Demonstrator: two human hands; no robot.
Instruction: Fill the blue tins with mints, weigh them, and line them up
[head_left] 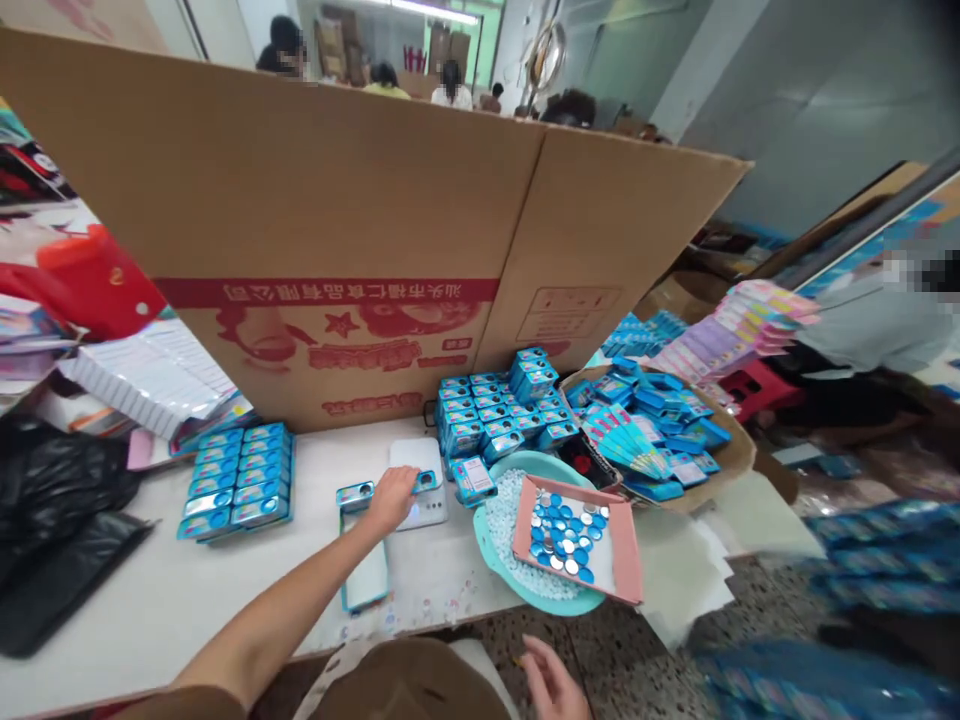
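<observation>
My left hand (394, 497) reaches over the table, closed on a small blue box with a dark round window (427, 482). Beneath that hand lies a pale phone (429, 512). A similar blue box (355, 494) stands just left of my hand, at the far end of a shallow blue-edged tray (364, 580) with a pale inside. My right hand (553, 682) hangs low near my lap, beyond the table's front edge, fingers loosely apart and nothing clear in them. The nearest thing to it is a turquoise basin (491, 560) of small white pieces.
A pink cardboard tray (626, 550) of blue and silver discs rests on the basin. Stacked blue boxes (491, 410) stand behind; more (236, 480) stand left. A carton (739, 440) of blue packs is at right. A tall cardboard panel (337, 200) closes the back; people sit beyond.
</observation>
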